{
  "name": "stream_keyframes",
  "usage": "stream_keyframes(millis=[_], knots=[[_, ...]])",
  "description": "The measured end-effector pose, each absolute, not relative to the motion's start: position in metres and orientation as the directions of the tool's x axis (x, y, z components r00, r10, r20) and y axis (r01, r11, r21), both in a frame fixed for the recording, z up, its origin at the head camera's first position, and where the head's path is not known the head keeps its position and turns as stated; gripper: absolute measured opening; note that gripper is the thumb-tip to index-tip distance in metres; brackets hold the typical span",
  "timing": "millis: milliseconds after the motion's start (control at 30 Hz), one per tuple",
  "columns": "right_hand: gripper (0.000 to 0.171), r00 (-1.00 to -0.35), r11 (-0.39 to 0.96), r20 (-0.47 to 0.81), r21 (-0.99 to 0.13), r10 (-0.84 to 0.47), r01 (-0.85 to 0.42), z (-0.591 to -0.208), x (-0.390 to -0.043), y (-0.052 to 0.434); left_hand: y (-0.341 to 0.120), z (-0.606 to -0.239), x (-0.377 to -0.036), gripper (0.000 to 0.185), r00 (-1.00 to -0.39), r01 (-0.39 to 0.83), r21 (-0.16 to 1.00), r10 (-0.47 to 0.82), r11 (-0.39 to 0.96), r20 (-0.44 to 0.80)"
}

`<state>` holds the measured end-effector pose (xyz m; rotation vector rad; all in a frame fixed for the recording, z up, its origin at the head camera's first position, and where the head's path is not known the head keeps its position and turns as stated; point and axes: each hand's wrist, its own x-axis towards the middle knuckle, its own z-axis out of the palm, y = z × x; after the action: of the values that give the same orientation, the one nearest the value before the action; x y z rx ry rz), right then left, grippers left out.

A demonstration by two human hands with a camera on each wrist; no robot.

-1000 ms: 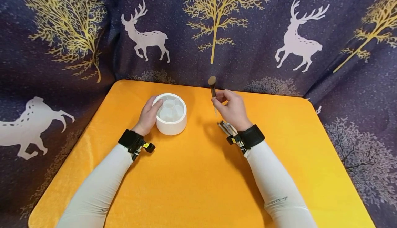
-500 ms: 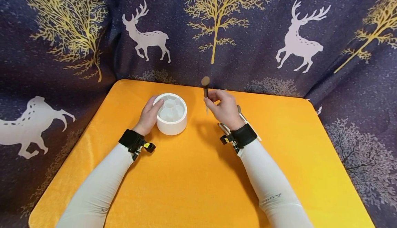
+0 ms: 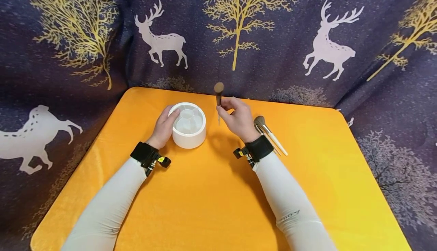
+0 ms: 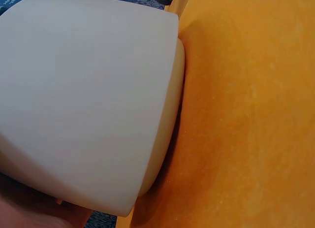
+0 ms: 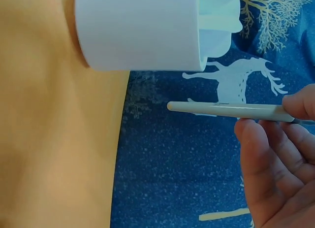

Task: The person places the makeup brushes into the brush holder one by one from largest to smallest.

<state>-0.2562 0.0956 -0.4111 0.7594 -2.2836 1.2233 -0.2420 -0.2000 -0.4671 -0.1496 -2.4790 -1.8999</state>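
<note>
Two hands work over an orange table (image 3: 211, 190) set against a dark curtain (image 3: 280, 46) printed with deer and gold trees. The left hand (image 3: 164, 126) rests against the left wall of a white round holder (image 3: 189, 125), its fingers curved round the side and reaching the rim; the holder stands upright on the table, its top divided into compartments, and the left wrist view shows only its smooth wall close up. The right hand (image 3: 238, 119) pinches a makeup brush (image 3: 218, 98) by its pale handle between thumb and fingertips, holding it nearly upright in the air, brown bristles on top, just to the right of the holder and apart from it. More brushes (image 3: 269, 134) lie on the table just right of that wrist, bristles pointing away from the person.
</note>
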Motion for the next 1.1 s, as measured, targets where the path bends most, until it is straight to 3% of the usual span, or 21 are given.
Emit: stream_keyframes(millis=[700,1100], knots=[[0.014,-0.737,0.412,0.624,-0.619,-0.259,-0.668,-0.401,-0.260,0.067,-0.202,-0.466,-0.242,0.069,-0.994,0.094,0.965,0.069,0.245,0.079],[0.016,-0.770,0.383,0.589,-0.671,-0.244,-0.635,-0.396,-0.263,0.057,-0.201,-0.467,-0.242,0.065,-0.993,0.110,0.964,0.069,0.241,0.096]])
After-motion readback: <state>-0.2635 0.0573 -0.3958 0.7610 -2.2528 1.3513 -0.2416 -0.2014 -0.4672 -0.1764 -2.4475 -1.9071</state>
